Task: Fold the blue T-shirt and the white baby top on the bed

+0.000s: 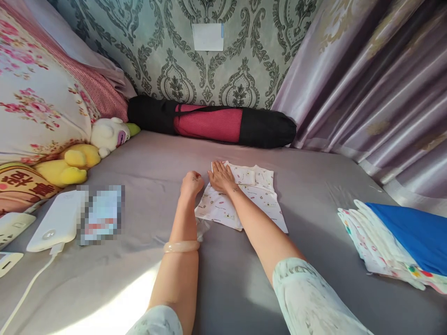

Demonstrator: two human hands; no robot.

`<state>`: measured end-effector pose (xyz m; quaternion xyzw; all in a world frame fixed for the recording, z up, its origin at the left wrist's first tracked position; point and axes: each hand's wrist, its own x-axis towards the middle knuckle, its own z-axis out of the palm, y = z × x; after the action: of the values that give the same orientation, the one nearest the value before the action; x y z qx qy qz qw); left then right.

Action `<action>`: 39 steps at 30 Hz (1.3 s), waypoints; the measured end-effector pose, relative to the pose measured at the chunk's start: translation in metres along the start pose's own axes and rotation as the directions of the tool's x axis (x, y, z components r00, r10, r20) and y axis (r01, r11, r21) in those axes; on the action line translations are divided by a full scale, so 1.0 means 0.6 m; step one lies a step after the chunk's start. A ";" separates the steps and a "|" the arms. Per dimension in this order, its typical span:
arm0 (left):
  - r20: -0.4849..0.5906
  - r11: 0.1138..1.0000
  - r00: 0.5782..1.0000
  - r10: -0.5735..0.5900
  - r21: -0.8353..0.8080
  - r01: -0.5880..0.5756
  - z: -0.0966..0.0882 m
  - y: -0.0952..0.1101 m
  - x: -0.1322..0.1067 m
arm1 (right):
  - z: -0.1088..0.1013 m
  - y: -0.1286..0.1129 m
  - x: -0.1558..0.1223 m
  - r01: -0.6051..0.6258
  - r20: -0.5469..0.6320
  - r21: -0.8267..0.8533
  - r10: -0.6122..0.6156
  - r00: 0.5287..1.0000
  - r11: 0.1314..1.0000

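Observation:
A small white printed cloth [254, 197], folded, lies on the grey bed sheet [314, 177] in the middle of the view. My right hand [220, 177] lies flat on the cloth's far left corner with its fingers stretched out. Just left of the cloth, my left hand [191, 183] is curled into a fist, resting at the cloth's left edge; I cannot see anything in it. A pale bangle [181, 246] sits on my left forearm.
A stack of folded cloths with a blue one on top [394, 242] lies at the right. A black and red rolled bag [213, 122] rests against the wall. Plush toys [87, 153], a white power bank [56, 221] with cable and pillows are at the left. Curtains hang on the right.

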<state>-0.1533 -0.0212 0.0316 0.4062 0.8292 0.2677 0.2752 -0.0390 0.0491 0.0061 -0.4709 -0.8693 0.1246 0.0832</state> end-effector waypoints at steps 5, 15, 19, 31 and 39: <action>0.071 0.997 0.996 0.051 0.062 -0.055 -0.001 0.000 -0.005 | -0.021 0.007 0.013 -0.022 0.064 0.139 0.013 0.998 0.990; 0.101 0.977 0.994 0.040 0.205 -0.060 0.008 0.025 -0.018 | -0.067 0.111 -0.070 -0.092 -0.023 0.061 0.094 0.995 0.994; 0.096 0.978 0.995 0.041 0.198 -0.059 0.019 0.025 -0.015 | -0.044 0.118 -0.093 -0.117 -0.075 -0.036 0.114 0.991 0.992; 0.012 0.882 0.989 0.145 0.452 -0.134 0.021 0.042 -0.044 | -0.067 0.157 -0.182 0.013 -0.192 0.173 0.021 0.981 0.985; -0.044 0.801 0.972 0.232 0.576 -0.165 0.036 0.034 -0.062 | -0.072 0.178 -0.323 -0.016 0.022 -0.046 0.017 1.000 0.999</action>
<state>-0.1089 -0.0361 0.0388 0.5386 0.8380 0.0584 0.0650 0.1628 -0.0515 0.0102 -0.4785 -0.8689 0.1108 0.0618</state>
